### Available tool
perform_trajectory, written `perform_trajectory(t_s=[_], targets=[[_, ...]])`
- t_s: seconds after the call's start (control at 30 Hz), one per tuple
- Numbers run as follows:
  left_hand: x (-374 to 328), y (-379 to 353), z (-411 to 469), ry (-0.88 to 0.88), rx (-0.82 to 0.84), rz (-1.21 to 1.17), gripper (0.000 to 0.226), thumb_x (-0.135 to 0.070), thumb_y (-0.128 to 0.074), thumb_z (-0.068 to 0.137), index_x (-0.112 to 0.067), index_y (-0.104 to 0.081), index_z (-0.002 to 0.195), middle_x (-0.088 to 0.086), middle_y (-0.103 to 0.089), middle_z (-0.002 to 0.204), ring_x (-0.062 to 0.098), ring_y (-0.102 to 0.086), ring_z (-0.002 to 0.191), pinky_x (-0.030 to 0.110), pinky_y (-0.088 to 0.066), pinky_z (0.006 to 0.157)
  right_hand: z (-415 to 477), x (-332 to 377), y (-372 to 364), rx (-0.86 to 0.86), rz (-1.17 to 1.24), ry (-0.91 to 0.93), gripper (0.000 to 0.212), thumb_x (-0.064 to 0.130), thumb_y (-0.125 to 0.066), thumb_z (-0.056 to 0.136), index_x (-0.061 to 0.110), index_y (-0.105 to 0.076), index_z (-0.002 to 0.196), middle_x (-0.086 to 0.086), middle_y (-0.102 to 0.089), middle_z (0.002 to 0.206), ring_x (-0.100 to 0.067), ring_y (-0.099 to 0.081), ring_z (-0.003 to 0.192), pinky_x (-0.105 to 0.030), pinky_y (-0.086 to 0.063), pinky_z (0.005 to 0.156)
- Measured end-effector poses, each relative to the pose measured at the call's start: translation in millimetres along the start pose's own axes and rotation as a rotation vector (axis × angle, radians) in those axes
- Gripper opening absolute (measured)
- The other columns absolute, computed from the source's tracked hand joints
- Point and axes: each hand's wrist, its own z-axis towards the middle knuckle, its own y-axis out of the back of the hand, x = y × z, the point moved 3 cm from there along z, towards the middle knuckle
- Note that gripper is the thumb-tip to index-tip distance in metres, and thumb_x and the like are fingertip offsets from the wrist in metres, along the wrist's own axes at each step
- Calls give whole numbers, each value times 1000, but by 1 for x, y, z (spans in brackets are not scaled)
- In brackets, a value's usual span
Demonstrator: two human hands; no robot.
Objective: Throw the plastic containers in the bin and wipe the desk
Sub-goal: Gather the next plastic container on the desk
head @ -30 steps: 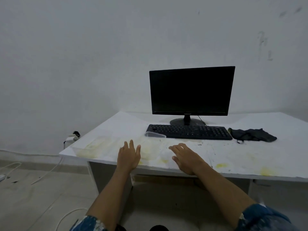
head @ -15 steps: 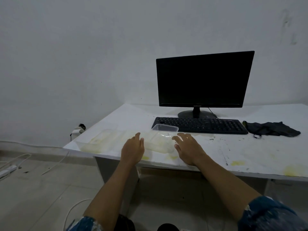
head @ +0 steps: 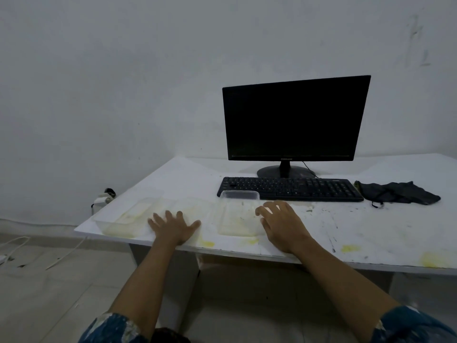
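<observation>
Patterned blue sleeves at the bottom corners; two bare forearms reach forward from them.

Left hand: palm down, fingers spread wide, lying at the front edge of the white desk. It grips nothing; whether the fingertips touch the clear plastic beneath them cannot be told.

Right hand: palm down, fingers loosely curled and apart, set against the right side of the middle plastic container. No closed grip is visible; the hand rests beside and partly over the container's rim.

Plastic containers, clear, stained yellow inside: the middle one lies between the two hands near the front edge; the left plastic container sits at the desk's left front corner, just left of the left hand. A further clear plastic piece lies between these two, its outline too faint to tell apart. A smaller clear container stands just behind the middle one, touching the front of the keyboard.

Yellow stains along the desk's front edge; dark specks right of the right hand.

Black keyboard, mid-desk. Dark cloth, crumpled, just right of the keyboard.

Black monitor, screen dark, on a round stand behind the keyboard.

White cables on the tiled floor, left. White wall behind.
</observation>
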Motion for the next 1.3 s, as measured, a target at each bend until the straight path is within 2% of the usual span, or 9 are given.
perform_trajectory(t_s=[0.07,0.2,0.3,0.57,0.77,1.0,1.13,1.3], targets=[[1,3,3,9,2,-16,81,-73,-29,85,-22,-19,148,16,-5,158,47,2,143,58,5,115,-2,-3,1,-5,1,-3,29,19,-40,97,18,-56,121,-8,-55,131,-28,-45,123,-37,-30,109],[2,14,9,23,27,-49,86,-76,-44,77,-26,-27,144,20,-17,154,44,-18,139,55,-9,115,-5,-8,2,8,11,-12,30,21,-38,98,17,-54,124,-7,-51,134,-27,-42,127,-35,-28,110],[2,18,12,46,42,-49,96,-78,-49,72,-25,-19,146,20,-22,153,43,-20,139,53,-12,113,-7,-10,2,20,16,-23,32,22,-36,99,19,-51,127,-6,-50,136,-25,-40,128,-34,-26,111],[-8,17,8,10,-59,-19,104,-79,-52,70,-28,-4,147,22,-28,148,42,-31,135,51,-22,111,-8,-8,-1,36,29,-34,34,21,-35,99,18,-48,131,-7,-50,136,-26,-41,126,-35,-28,111],[-14,38,1,46,-234,-154,97,-77,-47,74,-19,-11,143,24,-48,128,41,-47,120,47,-33,102,-11,-9,0,70,50,-57,36,23,-30,101,20,-42,135,0,-49,139,-23,-34,132,-32,-25,111],[-58,57,-6,-51,-223,-304,97,-80,-47,71,-22,-12,141,24,-49,130,43,-47,121,49,-32,103,-13,-1,-8,81,258,-140,36,15,-32,100,24,-38,135,-5,-47,139,-21,-26,137,-32,-34,107],[-90,50,-23,-135,-198,-237,103,-80,-48,70,-22,-8,146,21,-48,135,40,-47,124,48,-32,104,-15,7,-11,76,286,-133,51,4,-34,96,25,-26,141,0,-50,140,-21,-23,136,-30,-24,112],[-114,40,-42,-184,-201,-119,101,-78,-47,74,-23,-5,149,17,-47,138,37,-45,127,46,-31,105,-19,-5,-2,3,310,-247,43,10,-29,98,23,-28,138,-3,-52,133,-21,-27,132,-37,-17,110]])
